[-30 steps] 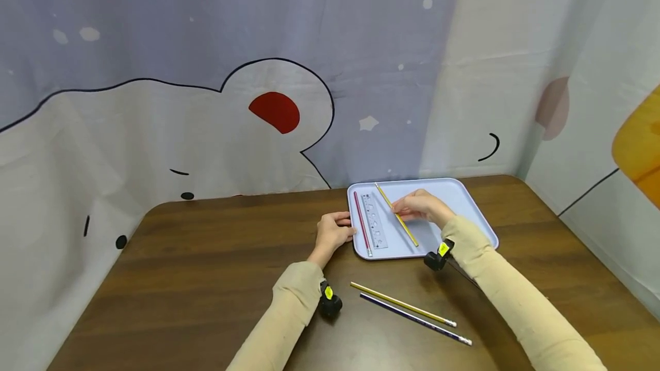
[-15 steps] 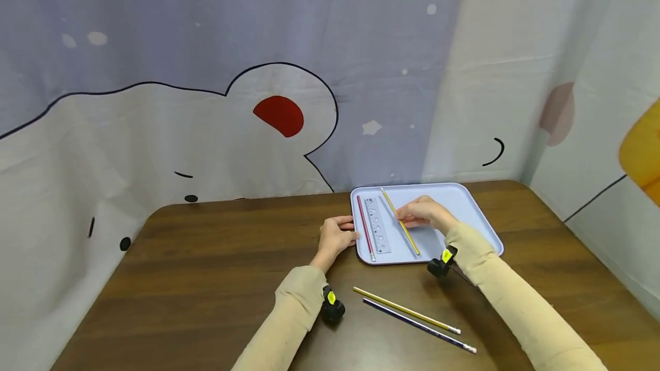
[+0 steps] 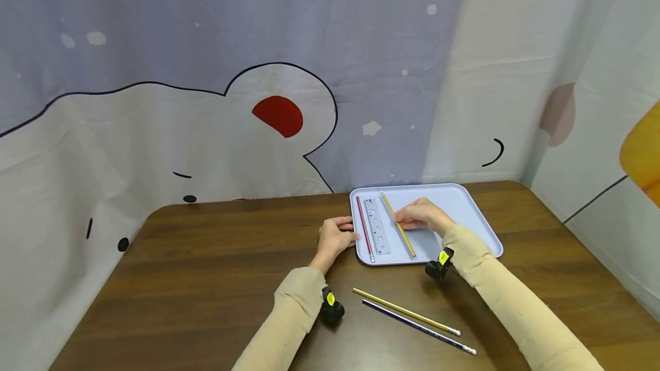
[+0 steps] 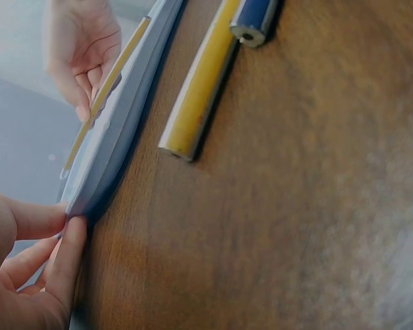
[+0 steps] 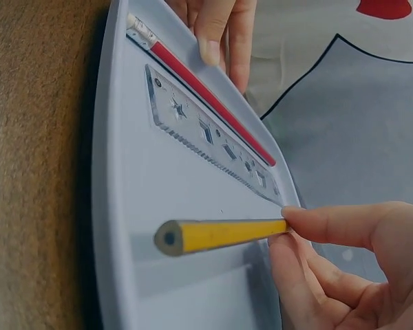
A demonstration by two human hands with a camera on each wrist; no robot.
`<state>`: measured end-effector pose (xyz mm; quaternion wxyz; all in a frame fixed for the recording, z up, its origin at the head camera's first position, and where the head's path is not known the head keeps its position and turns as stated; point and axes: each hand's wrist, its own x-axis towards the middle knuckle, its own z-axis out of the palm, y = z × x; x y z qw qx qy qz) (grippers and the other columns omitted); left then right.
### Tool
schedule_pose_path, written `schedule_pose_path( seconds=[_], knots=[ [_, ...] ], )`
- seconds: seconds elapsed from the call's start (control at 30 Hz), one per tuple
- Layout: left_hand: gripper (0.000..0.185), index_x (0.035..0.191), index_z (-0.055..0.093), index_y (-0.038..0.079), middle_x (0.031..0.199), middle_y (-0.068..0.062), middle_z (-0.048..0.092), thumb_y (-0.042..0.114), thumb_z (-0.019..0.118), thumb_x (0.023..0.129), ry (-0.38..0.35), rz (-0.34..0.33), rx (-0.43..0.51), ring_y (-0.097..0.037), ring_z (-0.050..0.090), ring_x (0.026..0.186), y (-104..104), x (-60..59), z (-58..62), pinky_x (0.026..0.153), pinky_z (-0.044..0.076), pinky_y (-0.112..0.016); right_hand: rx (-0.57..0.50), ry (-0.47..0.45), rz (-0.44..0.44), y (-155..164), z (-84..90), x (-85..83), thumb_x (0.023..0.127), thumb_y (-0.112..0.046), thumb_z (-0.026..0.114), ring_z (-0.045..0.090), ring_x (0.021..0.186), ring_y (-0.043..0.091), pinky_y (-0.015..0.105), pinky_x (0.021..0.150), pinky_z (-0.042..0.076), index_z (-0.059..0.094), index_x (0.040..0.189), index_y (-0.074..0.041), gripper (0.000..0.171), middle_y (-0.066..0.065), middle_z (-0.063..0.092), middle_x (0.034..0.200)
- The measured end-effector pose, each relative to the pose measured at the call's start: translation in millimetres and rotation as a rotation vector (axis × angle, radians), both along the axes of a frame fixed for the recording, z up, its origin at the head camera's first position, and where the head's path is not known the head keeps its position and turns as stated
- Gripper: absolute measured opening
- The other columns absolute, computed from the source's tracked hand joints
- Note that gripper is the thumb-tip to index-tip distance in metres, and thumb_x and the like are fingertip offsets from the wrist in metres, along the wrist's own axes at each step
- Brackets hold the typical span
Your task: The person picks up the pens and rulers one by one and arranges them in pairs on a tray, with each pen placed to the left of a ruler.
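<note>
Right of centre in the head view, the left hand [image 3: 334, 239] pinches the tray [image 3: 468, 215] by its rim, probably to steady it; above the tray, the right hand [image 3: 425, 214] pinches the yellow pencil [image 3: 405, 239] near its middle, probably for balance.

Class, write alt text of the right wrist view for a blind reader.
A right hand pinches a yellow pencil over a pale tray, where a red pencil and a clear ruler lie side by side; a left hand grips the tray's edge.
</note>
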<state>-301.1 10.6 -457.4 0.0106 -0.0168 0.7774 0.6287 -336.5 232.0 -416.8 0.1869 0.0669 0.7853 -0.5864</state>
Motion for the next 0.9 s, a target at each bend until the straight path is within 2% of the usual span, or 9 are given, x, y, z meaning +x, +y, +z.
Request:
schedule_pose_path(
  seconds=[0.67, 0.9],
  knots=[
    [0.042, 0.116, 0.066, -0.004, 0.099, -0.020, 0.071, -0.011, 0.072, 0.074, 0.004, 0.004, -0.034, -0.015, 0.066, 0.070, 1.1, 1.1, 0.0, 0.062, 0.062, -0.028, 0.020, 0.017, -0.021, -3.0, -5.3, -1.1, 0.081, -0.003, 0.069, 0.063, 0.062, 0.004, 0.019, 0.067, 0.060, 0.063, 0.112, 0.014, 0.035, -0.003, 0.068, 0.067],
    [0.041, 0.115, 0.066, -0.005, 0.098, -0.020, 0.071, -0.011, 0.072, 0.074, 0.012, 0.003, -0.017, -0.013, 0.063, 0.067, -0.1, 0.9, -1.1, 0.061, 0.062, -0.028, 0.031, 0.042, 0.010, -7.4, -5.5, -1.1, 0.081, -0.005, 0.068, 0.063, 0.064, 0.002, 0.018, 0.067, 0.059, 0.067, 0.104, 0.011, 0.028, -0.004, 0.068, 0.067]
  ],
)
